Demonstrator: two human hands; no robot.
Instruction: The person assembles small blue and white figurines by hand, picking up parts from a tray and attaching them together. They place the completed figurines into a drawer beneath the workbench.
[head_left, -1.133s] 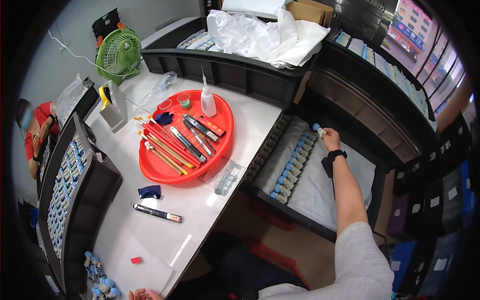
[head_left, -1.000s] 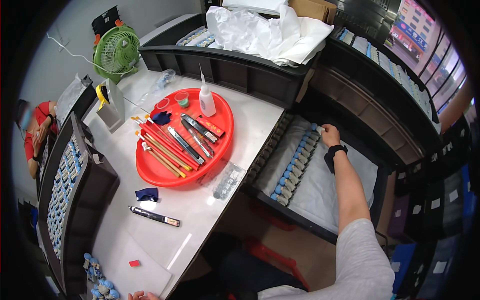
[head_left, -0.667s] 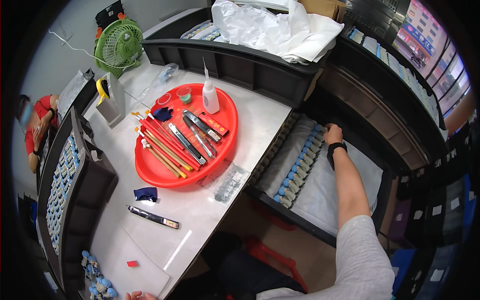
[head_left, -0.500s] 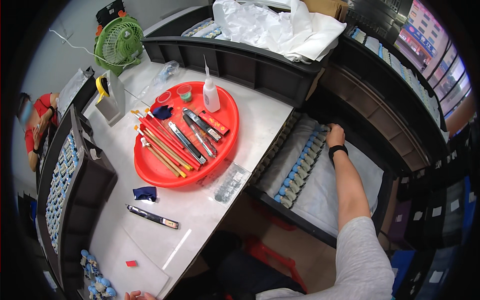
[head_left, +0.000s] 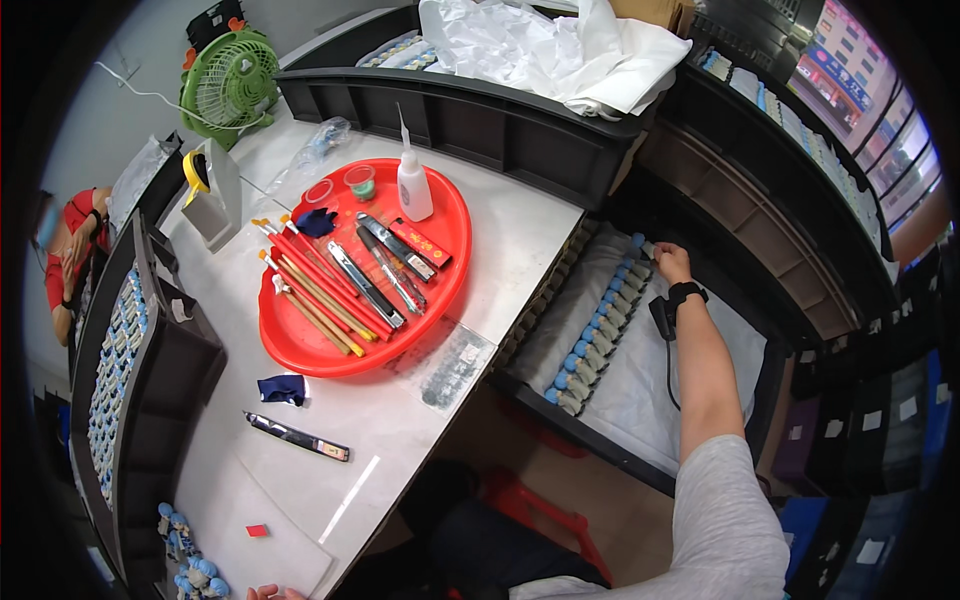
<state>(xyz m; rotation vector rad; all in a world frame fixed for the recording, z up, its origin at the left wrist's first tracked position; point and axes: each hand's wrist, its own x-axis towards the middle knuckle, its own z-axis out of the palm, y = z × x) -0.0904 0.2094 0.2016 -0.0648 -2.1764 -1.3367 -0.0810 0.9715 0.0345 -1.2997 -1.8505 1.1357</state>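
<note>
Over a black crate at the right, my right hand (head_left: 672,262) is closed, its fingertips pinching a small blue-and-grey figurine (head_left: 640,243) at the far end of a row. The row of figurines (head_left: 597,335) lies on a white liner sheet (head_left: 665,370) inside the crate. My right wrist wears a black band with a dark cable. Of my left hand (head_left: 275,593), only fingertips show at the lower edge, beside the white table; the rest is cut off. Closest to it are a small red piece (head_left: 257,531) and loose blue figurines (head_left: 200,577).
A red tray (head_left: 290,365) on the table holds brushes, cutters and a white squeeze bottle (head_left: 413,190). A black-handled knife (head_left: 296,436) and dark cloth (head_left: 282,389) lie nearby. Dark crates (head_left: 450,115) border the table. A green fan (head_left: 230,85) and a person (head_left: 75,250) are farther left.
My right hand has shifted slightly at the row's far end, and the wrist has turned, bringing the band's dark cable into view. The view has moved slightly. My left fingertips stay at the lower edge.
</note>
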